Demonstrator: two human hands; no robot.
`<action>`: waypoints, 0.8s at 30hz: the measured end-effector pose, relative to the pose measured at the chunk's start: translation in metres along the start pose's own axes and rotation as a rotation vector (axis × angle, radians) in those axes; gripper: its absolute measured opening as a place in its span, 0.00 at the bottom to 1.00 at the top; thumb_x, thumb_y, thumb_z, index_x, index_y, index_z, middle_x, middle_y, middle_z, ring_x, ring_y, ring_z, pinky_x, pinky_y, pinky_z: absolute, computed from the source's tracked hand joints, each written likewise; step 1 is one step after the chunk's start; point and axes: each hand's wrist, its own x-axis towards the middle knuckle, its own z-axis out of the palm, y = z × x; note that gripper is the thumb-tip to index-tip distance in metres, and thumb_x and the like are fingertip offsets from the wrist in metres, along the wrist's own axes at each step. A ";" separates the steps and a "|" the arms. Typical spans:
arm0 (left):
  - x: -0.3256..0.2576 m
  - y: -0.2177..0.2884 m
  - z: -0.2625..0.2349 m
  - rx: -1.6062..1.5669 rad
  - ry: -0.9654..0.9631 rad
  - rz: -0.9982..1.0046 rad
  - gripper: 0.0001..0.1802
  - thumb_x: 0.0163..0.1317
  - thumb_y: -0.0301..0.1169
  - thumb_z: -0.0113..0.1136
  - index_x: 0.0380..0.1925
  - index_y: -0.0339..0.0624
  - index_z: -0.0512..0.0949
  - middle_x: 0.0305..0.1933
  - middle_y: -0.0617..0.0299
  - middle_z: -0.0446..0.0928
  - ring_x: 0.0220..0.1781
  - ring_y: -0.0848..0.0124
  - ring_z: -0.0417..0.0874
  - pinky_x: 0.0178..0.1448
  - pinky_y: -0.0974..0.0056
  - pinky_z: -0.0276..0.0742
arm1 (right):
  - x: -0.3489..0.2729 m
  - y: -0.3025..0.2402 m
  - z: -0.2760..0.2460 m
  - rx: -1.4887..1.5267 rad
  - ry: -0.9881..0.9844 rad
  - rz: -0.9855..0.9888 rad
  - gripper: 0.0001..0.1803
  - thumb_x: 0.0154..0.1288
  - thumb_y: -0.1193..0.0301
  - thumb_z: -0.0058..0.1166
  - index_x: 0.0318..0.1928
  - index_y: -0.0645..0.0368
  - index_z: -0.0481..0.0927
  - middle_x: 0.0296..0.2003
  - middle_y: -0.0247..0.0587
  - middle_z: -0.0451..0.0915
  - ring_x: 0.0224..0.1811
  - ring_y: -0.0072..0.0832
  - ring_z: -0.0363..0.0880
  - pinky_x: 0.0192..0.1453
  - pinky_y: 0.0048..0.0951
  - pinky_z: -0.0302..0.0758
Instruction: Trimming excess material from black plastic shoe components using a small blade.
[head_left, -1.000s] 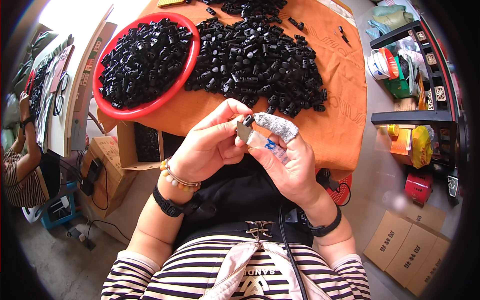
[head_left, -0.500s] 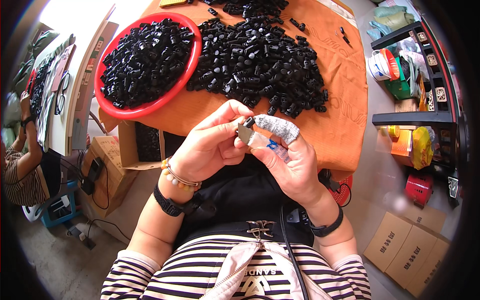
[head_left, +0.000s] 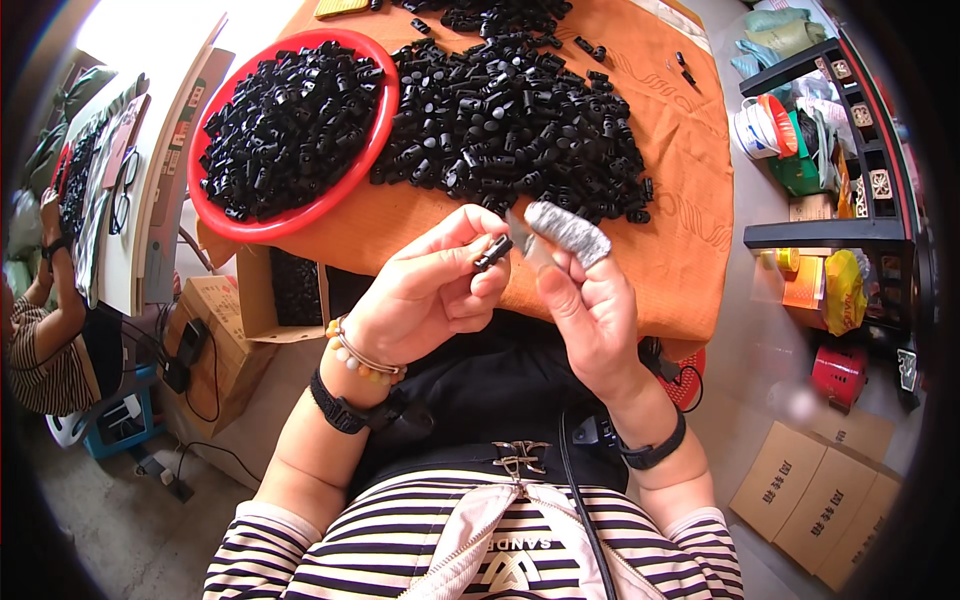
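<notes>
My left hand (head_left: 425,285) pinches a small black plastic part (head_left: 493,254), short and roughly cylindrical, between thumb and fingertips. Just to its right is my right hand (head_left: 595,320), closed on a thin flat blade (head_left: 522,234) that looks blurred. The blade's tip points up toward the far side, close to the part but seemingly apart from it. A grey knitted finger sleeve (head_left: 568,234) covers my right index finger. Beyond both hands, a large heap of similar black parts (head_left: 510,120) lies on the orange cloth (head_left: 670,130). A red round basin (head_left: 393,100) full of them stands at the left.
An open cardboard box (head_left: 262,300) with black parts sits below the basin. Shelves (head_left: 830,236) with bags and a bucket (head_left: 760,130) stand at the right, above cardboard cartons (head_left: 820,500). At far left another person (head_left: 55,320) works at a table.
My right hand has drawn the blade away from the black part, slightly right and upward. The part now shows more fully, tilted in my left fingertips. My left hand has barely moved.
</notes>
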 end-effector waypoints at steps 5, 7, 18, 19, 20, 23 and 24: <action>0.002 -0.002 0.003 0.019 0.024 -0.016 0.11 0.66 0.33 0.46 0.48 0.48 0.66 0.28 0.66 0.66 0.21 0.82 0.56 0.24 0.77 0.54 | 0.008 0.000 -0.008 -0.110 -0.050 0.008 0.26 0.67 0.69 0.49 0.61 0.66 0.59 0.39 0.28 0.70 0.34 0.08 0.64 0.37 0.09 0.60; 0.003 -0.004 0.002 0.027 0.030 -0.021 0.11 0.66 0.33 0.46 0.48 0.48 0.66 0.28 0.66 0.66 0.21 0.82 0.56 0.24 0.77 0.53 | 0.012 0.002 0.001 -0.104 -0.039 0.001 0.26 0.65 0.72 0.51 0.61 0.66 0.60 0.38 0.28 0.69 0.30 0.09 0.60 0.34 0.09 0.58; 0.003 -0.002 0.004 -0.016 0.083 0.011 0.10 0.66 0.32 0.44 0.47 0.47 0.66 0.28 0.67 0.66 0.22 0.81 0.60 0.24 0.76 0.54 | 0.015 0.010 -0.002 -0.036 0.057 -0.075 0.24 0.65 0.67 0.52 0.57 0.67 0.66 0.29 0.24 0.68 0.28 0.08 0.60 0.29 0.12 0.60; 0.002 -0.002 0.004 -0.016 0.084 0.012 0.10 0.66 0.32 0.44 0.47 0.47 0.66 0.28 0.67 0.66 0.22 0.81 0.60 0.24 0.76 0.54 | 0.013 0.009 -0.002 -0.052 0.014 -0.064 0.24 0.65 0.67 0.52 0.57 0.67 0.66 0.28 0.25 0.69 0.27 0.09 0.60 0.28 0.12 0.59; 0.002 -0.002 0.005 -0.019 0.102 0.027 0.10 0.67 0.31 0.44 0.47 0.47 0.66 0.28 0.67 0.67 0.22 0.81 0.61 0.24 0.76 0.55 | 0.010 0.008 -0.002 -0.052 0.013 -0.064 0.24 0.65 0.67 0.52 0.57 0.67 0.66 0.28 0.25 0.69 0.27 0.09 0.60 0.28 0.12 0.59; 0.001 -0.002 0.004 -0.007 0.128 0.057 0.11 0.67 0.31 0.43 0.48 0.47 0.66 0.27 0.67 0.67 0.22 0.81 0.61 0.24 0.76 0.55 | 0.001 0.007 -0.002 -0.144 -0.017 -0.015 0.26 0.63 0.71 0.54 0.59 0.67 0.63 0.25 0.30 0.71 0.24 0.10 0.61 0.27 0.13 0.60; 0.002 -0.002 0.003 0.008 0.133 0.072 0.11 0.67 0.30 0.43 0.48 0.46 0.66 0.27 0.67 0.67 0.22 0.81 0.61 0.24 0.75 0.55 | 0.000 0.005 -0.002 -0.156 -0.037 -0.011 0.28 0.62 0.73 0.55 0.59 0.67 0.61 0.26 0.31 0.71 0.25 0.11 0.63 0.28 0.13 0.62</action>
